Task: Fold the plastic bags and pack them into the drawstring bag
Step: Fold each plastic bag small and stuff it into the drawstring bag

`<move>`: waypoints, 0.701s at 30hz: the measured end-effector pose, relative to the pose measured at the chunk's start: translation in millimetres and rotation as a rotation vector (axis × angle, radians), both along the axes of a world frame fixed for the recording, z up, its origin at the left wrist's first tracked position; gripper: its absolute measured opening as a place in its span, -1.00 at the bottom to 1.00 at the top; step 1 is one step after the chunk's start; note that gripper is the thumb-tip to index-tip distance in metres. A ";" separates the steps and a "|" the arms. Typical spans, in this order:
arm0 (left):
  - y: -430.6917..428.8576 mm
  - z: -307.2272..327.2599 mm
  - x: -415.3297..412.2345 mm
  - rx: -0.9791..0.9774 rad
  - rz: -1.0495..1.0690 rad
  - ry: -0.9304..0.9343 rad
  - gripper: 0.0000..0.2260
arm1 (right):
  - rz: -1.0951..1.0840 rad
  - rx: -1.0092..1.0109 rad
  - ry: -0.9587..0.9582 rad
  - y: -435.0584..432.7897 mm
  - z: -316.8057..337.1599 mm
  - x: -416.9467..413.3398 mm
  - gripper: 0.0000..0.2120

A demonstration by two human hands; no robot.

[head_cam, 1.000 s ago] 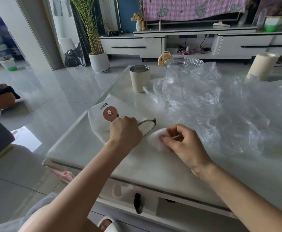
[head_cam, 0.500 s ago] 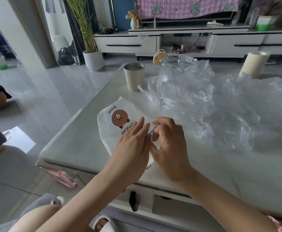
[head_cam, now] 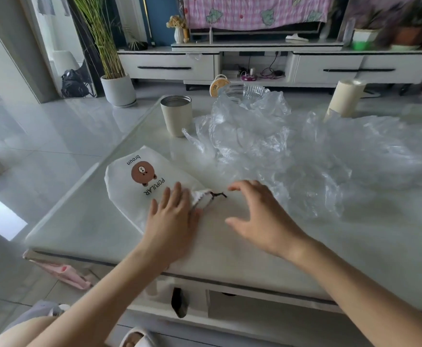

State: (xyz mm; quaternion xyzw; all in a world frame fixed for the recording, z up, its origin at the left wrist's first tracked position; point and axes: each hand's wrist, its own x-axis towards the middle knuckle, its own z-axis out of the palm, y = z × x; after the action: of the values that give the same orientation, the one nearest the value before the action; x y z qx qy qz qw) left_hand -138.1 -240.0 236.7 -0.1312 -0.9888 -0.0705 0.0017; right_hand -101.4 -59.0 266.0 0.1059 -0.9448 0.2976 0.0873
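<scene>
A white drawstring bag [head_cam: 135, 186] with a brown bear print lies flat near the table's left front corner, its gathered mouth and dark cord [head_cam: 217, 195] pointing right. My left hand [head_cam: 171, 219] lies flat on the bag's near end, fingers straight, pressing it down. Just right of the cord, my right hand [head_cam: 260, 219] hovers over the tabletop with fingers spread and relaxed, holding nothing. A large heap of clear crumpled plastic bags [head_cam: 292, 151] covers the table behind and right of my right hand.
A beige metal-rimmed cup [head_cam: 176, 116] stands behind the drawstring bag. A cream cylinder [head_cam: 345, 98] stands at the back right, and a clear glass dish [head_cam: 248, 90] sits behind the plastic heap. The pale table's [head_cam: 230, 251] front edge runs just below my wrists.
Both hands left the cord at the bag's mouth. My left hand now lies flat on the bag. My right hand opened and moved right, letting the cord drop onto the table.
</scene>
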 end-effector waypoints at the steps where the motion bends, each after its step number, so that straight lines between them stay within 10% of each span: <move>1: -3.3 -1.5 -9.7 0.036 0.014 -0.014 -0.45 | -0.084 0.084 0.047 10.1 -0.1 0.4 -0.53; 7: -18.7 -4.8 -58.3 0.086 0.071 -0.123 -0.29 | -0.562 0.221 0.246 67.4 3.5 1.3 -0.50; 11: -10.0 -0.4 -59.3 0.123 0.161 0.072 -0.33 | -0.805 0.233 0.002 107.0 3.9 3.2 -0.40; 15: 26.6 19.7 -31.6 0.389 -0.052 0.397 -0.47 | -0.841 0.092 0.057 127.0 -4.6 1.0 -0.82; 21: 70.8 32.7 15.6 0.545 -0.346 0.409 -0.53 | -0.656 -0.291 0.437 123.2 25.1 18.7 -0.78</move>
State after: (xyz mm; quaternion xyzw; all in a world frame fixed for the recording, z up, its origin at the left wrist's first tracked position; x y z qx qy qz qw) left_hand -122.5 -169.2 269.4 -0.3022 -0.8763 -0.3025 0.2221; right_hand -82.7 64.2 291.1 -0.1532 -0.8359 0.3547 0.3898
